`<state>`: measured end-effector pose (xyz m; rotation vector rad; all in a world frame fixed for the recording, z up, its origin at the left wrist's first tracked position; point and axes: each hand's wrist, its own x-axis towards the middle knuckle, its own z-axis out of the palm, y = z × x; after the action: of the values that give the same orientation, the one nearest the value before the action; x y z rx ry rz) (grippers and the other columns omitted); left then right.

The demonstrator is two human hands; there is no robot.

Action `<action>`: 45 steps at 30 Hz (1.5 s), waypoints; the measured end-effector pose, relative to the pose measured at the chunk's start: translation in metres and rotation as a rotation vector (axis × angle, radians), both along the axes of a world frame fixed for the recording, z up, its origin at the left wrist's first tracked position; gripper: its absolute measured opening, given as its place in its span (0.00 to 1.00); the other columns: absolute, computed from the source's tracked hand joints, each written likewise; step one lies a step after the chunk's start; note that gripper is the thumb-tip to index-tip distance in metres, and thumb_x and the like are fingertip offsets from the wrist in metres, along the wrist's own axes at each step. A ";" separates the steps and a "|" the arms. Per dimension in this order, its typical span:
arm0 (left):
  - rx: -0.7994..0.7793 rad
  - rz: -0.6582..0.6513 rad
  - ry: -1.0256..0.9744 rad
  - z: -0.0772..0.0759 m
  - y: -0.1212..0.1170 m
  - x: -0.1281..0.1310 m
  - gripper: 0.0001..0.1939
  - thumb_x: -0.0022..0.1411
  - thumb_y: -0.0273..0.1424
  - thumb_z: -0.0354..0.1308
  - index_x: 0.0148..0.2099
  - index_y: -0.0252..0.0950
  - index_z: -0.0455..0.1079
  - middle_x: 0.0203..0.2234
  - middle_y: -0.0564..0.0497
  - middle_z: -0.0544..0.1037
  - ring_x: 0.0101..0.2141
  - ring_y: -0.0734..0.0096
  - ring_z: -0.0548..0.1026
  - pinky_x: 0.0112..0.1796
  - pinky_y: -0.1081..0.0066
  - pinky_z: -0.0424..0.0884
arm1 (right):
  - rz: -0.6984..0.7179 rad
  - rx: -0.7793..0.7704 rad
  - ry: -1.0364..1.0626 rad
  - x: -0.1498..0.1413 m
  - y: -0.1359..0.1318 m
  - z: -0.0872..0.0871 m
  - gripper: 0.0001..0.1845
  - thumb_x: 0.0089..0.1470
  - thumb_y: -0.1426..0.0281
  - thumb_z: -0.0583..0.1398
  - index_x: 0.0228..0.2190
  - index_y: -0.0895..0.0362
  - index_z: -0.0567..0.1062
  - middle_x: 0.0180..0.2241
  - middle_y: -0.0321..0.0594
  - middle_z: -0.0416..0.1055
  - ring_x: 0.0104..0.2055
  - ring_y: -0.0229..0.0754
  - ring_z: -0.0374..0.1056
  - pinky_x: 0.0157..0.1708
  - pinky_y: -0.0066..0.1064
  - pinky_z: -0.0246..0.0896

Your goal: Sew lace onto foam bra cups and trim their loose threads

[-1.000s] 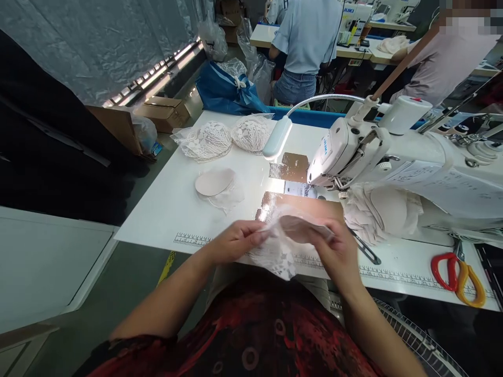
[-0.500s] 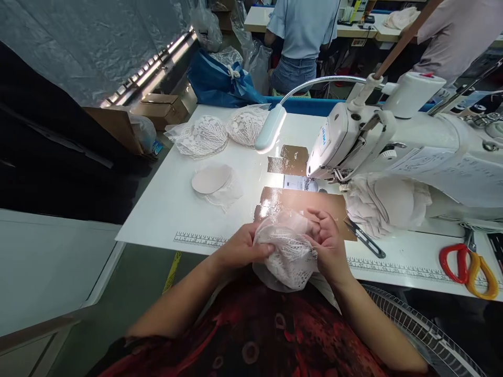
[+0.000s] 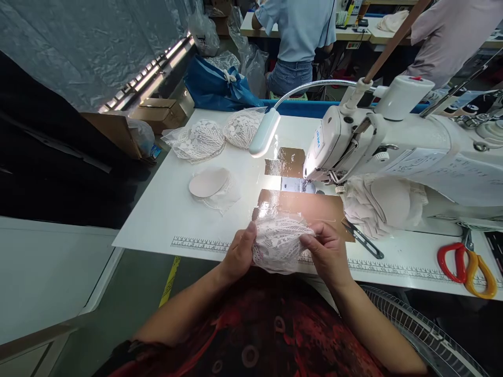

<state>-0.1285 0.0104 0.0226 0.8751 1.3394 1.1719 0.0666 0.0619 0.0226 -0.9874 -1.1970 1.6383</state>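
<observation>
A white lace bra cup (image 3: 280,243) is held between my two hands over the front edge of the sewing table, its lace face turned up. My left hand (image 3: 240,252) grips its left side, thumb on top. On the right edge, my right hand (image 3: 327,251) pinches the lace between thumb and fingers. Just beyond the cup lies the brown covering (image 3: 310,207) on the table, in front of the needle area of the white sewing machine (image 3: 334,141). Thread snips (image 3: 363,240) rest to the right of my right hand.
Lace cups (image 3: 202,139) lie at the table's far left, with a pale oval pad on lace (image 3: 210,183) nearer. Under the machine arm sits a pile of pale pads (image 3: 389,201). Scissors (image 3: 467,267) lie front right. A lamp (image 3: 265,133) overhangs the table. Two people are beyond.
The lace cup has been turned and spread, its lace face now flatter and a little higher. My right hand has shifted from loosely spread fingers to a pinch on its right edge.
</observation>
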 end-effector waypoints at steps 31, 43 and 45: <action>0.142 -0.522 0.134 0.037 0.034 -0.002 0.13 0.62 0.38 0.58 0.38 0.31 0.72 0.28 0.53 0.72 0.29 0.74 0.68 0.31 0.77 0.64 | 0.076 0.352 -0.426 -0.003 0.008 0.027 0.11 0.52 0.64 0.65 0.23 0.56 0.75 0.25 0.38 0.76 0.27 0.38 0.69 0.27 0.29 0.62; 0.019 -0.609 -0.091 0.037 0.043 0.001 0.14 0.60 0.39 0.62 0.40 0.31 0.74 0.29 0.50 0.74 0.30 0.73 0.71 0.32 0.75 0.67 | 0.160 0.197 -0.350 0.006 0.017 0.036 0.10 0.50 0.63 0.65 0.25 0.57 0.77 0.22 0.34 0.71 0.24 0.34 0.62 0.24 0.26 0.57; -0.035 -0.627 -0.174 0.036 0.043 0.002 0.15 0.60 0.39 0.63 0.39 0.31 0.74 0.29 0.50 0.75 0.29 0.74 0.71 0.32 0.75 0.67 | 0.168 0.171 -0.309 0.008 0.017 0.037 0.10 0.50 0.63 0.66 0.25 0.57 0.76 0.23 0.34 0.70 0.24 0.34 0.61 0.24 0.26 0.56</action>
<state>-0.1270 0.0537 0.0590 1.0417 0.8461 0.7101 0.0743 0.0785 0.0597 -1.0810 -1.6377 1.5151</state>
